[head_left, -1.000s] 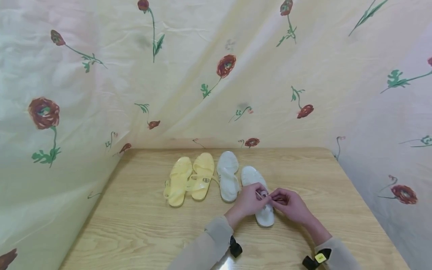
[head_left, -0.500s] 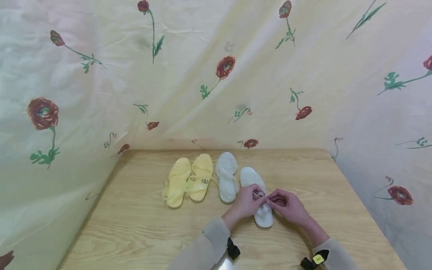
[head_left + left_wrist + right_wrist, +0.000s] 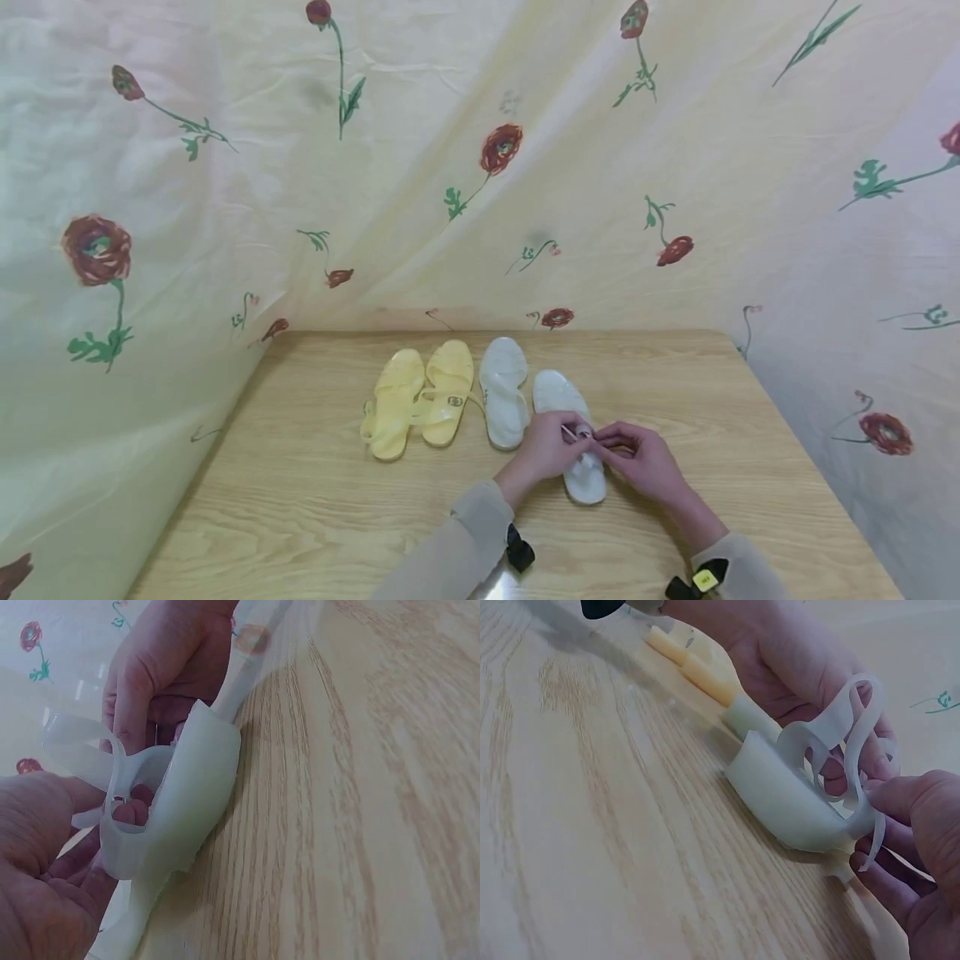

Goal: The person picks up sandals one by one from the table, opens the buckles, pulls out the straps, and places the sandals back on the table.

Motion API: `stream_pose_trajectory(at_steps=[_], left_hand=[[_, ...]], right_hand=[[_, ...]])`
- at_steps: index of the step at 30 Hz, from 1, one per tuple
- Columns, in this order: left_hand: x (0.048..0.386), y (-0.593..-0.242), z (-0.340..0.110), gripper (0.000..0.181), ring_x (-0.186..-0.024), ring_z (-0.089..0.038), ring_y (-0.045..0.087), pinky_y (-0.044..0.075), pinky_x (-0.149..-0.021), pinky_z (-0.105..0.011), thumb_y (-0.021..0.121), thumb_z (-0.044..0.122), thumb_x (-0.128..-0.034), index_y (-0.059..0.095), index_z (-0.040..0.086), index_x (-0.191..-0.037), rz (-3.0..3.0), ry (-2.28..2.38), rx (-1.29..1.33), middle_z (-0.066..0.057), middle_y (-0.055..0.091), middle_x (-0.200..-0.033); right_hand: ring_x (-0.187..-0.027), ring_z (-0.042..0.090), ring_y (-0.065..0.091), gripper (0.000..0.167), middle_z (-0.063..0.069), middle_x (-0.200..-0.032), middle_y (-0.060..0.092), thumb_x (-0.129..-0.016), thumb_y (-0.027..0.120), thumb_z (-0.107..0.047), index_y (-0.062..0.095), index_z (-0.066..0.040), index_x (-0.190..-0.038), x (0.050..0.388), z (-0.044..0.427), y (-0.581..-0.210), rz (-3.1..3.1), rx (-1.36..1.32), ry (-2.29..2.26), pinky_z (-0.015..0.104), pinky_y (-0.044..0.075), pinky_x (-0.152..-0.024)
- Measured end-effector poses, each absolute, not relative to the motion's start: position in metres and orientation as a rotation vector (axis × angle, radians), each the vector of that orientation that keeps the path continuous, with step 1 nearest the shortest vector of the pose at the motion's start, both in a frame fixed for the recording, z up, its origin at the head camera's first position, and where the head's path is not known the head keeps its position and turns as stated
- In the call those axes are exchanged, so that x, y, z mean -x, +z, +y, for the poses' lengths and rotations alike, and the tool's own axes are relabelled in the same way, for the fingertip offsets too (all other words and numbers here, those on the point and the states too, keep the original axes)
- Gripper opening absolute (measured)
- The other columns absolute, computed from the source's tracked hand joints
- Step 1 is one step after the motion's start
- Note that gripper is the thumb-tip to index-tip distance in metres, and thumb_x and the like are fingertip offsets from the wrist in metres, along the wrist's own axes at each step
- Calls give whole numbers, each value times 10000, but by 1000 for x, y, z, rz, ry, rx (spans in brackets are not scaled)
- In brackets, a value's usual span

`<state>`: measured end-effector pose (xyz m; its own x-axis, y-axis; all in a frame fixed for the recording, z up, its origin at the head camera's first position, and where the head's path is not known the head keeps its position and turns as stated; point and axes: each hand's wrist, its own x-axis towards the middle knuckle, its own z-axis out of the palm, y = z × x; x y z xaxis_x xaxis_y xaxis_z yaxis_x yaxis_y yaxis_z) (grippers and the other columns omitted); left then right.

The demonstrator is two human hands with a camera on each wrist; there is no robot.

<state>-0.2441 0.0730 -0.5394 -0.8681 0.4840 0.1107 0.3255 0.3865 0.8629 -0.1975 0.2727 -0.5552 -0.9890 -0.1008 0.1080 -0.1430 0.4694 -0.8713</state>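
A white sandal (image 3: pixel 584 482) lies on the table with its toe pointing away, its middle partly covered by both hands. My left hand (image 3: pixel 551 447) reaches over it from the left and pinches the thin strap between thumb and fingers. From the right, my right hand (image 3: pixel 643 463) grips the same strap, its fingertips meeting the left ones. In the right wrist view the pale, translucent strap (image 3: pixel 841 724) loops up above the sole (image 3: pixel 780 802). The strap's narrow end hangs by the right fingers (image 3: pixel 889 889). Fingers hide the fastening spot.
Just left of the worked sandal lies another white sandal (image 3: pixel 504 392). Two yellow sandals, one nearer (image 3: pixel 452 367) and one farther left (image 3: pixel 398 400), lie beside it. Flowered cloth (image 3: pixel 420 167) hangs behind the wooden table (image 3: pixel 300 500).
Both hands stay at the strap of the white sandal, with only small finger shifts. The sandals remain where they were, and the head view moves slightly.
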Motion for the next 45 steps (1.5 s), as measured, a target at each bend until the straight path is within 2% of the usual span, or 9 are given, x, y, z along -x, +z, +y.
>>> stream_pose_trajectory(at_steps=[6,11,18,24,31,36,40,45], left_hand=[[242,-538,73,75,-705,90,608,525,-632,-103,786,189,-979,778,116,-964,2471,1495,-687,25,765,-863],[238,-538,73,91,-703,75,613,534,-621,-118,789,203,-981,777,113,-971,2460,1522,-623,29,769,-865],[236,-539,71,122,-734,60,623,540,-677,-111,779,198,-987,742,83,-995,2459,1576,-633,-34,771,-912],[235,-538,71,123,-760,34,619,537,-695,-125,747,208,-1008,714,91,-1027,2479,1549,-660,-33,751,-931],[237,-541,73,112,-769,28,590,516,-714,-130,672,192,-1044,666,85,-1076,2513,1508,-663,-34,734,-922],[237,-543,72,167,-788,34,636,538,-716,-116,712,194,-1027,659,82,-1139,2464,1533,-707,-44,756,-957],[236,-542,70,147,-775,67,630,531,-707,-97,749,200,-1006,729,94,-1106,2479,1507,-768,-27,773,-963],[236,-542,70,104,-729,95,585,513,-687,-96,758,218,-1000,763,116,-1016,2503,1501,-708,13,766,-899]], right_hand=[[-916,-14,721,97,148,-1058,776,-954,776,-33,762,-42,-1049,198,272,-552,-2694,-227,1545,192,611,-778],[-929,-16,714,90,115,-1063,780,-971,773,-78,765,-71,-1061,197,272,-551,-2707,-222,1529,181,598,-803],[-951,35,734,159,179,-1064,781,-971,762,-42,739,-1,-1122,191,275,-554,-2599,-281,1619,157,600,-848],[-921,-35,718,132,209,-1046,786,-956,774,-29,769,2,-1084,188,275,-557,-2547,-262,1608,160,612,-797],[-860,-38,714,73,175,-988,807,-934,799,-28,806,-32,-1006,188,272,-554,-2522,-229,1545,159,603,-743],[-851,-51,699,77,137,-997,824,-922,818,-51,824,-67,-996,187,272,-557,-2536,-209,1504,154,581,-725],[-897,-42,716,92,142,-1021,825,-919,822,-59,827,-69,-1010,186,274,-559,-2526,-232,1504,142,587,-756],[-909,-1,748,109,188,-1016,810,-925,813,-41,805,-8,-1028,185,276,-557,-2526,-259,1562,144,606,-780]])
